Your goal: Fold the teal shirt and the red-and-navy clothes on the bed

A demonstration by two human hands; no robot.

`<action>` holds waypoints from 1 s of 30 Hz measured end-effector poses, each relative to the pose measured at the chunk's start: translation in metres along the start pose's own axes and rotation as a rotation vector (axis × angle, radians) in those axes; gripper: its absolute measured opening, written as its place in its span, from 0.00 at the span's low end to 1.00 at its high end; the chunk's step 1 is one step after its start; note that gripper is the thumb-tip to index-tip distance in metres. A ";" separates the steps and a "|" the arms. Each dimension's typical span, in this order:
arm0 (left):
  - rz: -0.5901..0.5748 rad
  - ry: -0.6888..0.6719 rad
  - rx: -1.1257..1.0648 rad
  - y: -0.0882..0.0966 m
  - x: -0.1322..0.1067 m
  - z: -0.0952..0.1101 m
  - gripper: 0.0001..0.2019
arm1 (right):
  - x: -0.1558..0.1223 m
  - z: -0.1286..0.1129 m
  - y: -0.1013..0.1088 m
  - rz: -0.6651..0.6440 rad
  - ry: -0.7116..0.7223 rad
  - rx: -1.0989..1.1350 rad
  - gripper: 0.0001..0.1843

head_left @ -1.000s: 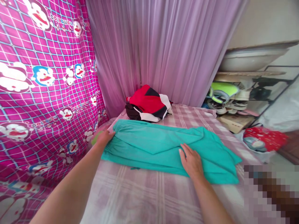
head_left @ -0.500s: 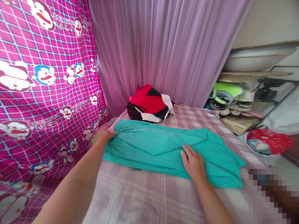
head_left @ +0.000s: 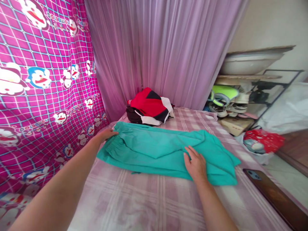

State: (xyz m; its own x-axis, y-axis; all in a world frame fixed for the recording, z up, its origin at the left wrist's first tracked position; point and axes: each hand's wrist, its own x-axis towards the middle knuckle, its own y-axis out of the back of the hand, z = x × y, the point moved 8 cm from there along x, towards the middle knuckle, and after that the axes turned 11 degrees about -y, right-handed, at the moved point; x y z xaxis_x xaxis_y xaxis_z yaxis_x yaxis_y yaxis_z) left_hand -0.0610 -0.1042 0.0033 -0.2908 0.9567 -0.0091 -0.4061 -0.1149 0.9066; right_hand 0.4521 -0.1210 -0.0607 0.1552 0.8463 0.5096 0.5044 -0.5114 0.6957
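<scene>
1. Nearest, at the lower right, a smartphone [head_left: 276,199] lies on the bed with its camera side up, apart from the right hand.
2. The plaid bedsheet [head_left: 134,205], mauve and white, spreads under both forearms and under the clothing.
3. The right hand [head_left: 196,162] lies on the teal cloth with its fingers slightly spread, palm down; it is relaxed and grasps nothing.
4. The teal elastic-waisted trousers [head_left: 158,149] lie crosswise on the bed in front of the person, layered lengthwise and lightly creased, with the waist end to the left.
5. The left hand [head_left: 108,133] touches the far corner of the gathered waistband [head_left: 114,146]; whether it pinches the fabric or only rests there, I cannot tell.
6. Beyond the trousers, a red, black and white jacket [head_left: 150,104] sits in a heap on top of a dark garment [head_left: 133,116].
7. To the right of the bed stand a red spotted bag [head_left: 264,141], a cardboard box [head_left: 234,126] and a rack [head_left: 285,85] bearing shoes [head_left: 238,107] and a large basin [head_left: 250,62].
8. A pink Doraemon-print curtain [head_left: 48,110] hangs along the left side; a purple curtain [head_left: 166,48] hangs behind the jacket.
</scene>
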 end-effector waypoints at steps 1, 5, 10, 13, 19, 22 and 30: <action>-0.022 -0.010 -0.027 0.003 0.000 0.009 0.24 | 0.001 0.000 0.002 0.004 -0.006 0.010 0.23; -0.102 -0.103 -0.178 0.012 -0.001 0.056 0.21 | 0.002 0.001 0.009 0.021 -0.034 0.017 0.24; -0.178 -0.252 -0.157 0.018 -0.008 0.134 0.19 | 0.001 -0.002 0.011 0.026 -0.042 0.003 0.24; -0.193 -0.343 -0.046 0.013 -0.014 0.182 0.21 | 0.001 -0.002 0.011 0.024 -0.048 0.016 0.24; -0.326 -0.457 0.171 -0.038 -0.033 0.261 0.24 | 0.003 0.003 0.012 0.031 -0.086 0.024 0.23; -0.365 -0.481 0.200 -0.071 -0.039 0.285 0.21 | 0.004 0.007 0.012 0.037 -0.101 0.021 0.22; -0.494 -0.458 0.058 -0.148 -0.053 0.301 0.22 | 0.004 0.009 0.008 0.016 -0.107 0.026 0.21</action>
State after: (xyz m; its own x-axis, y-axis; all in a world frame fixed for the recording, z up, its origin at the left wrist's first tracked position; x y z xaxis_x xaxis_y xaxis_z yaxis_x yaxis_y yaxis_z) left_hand 0.2751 -0.0571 -0.0038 0.3191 0.9113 -0.2604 -0.3463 0.3678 0.8630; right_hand 0.4644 -0.1203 -0.0570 0.2527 0.8500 0.4622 0.5233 -0.5218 0.6737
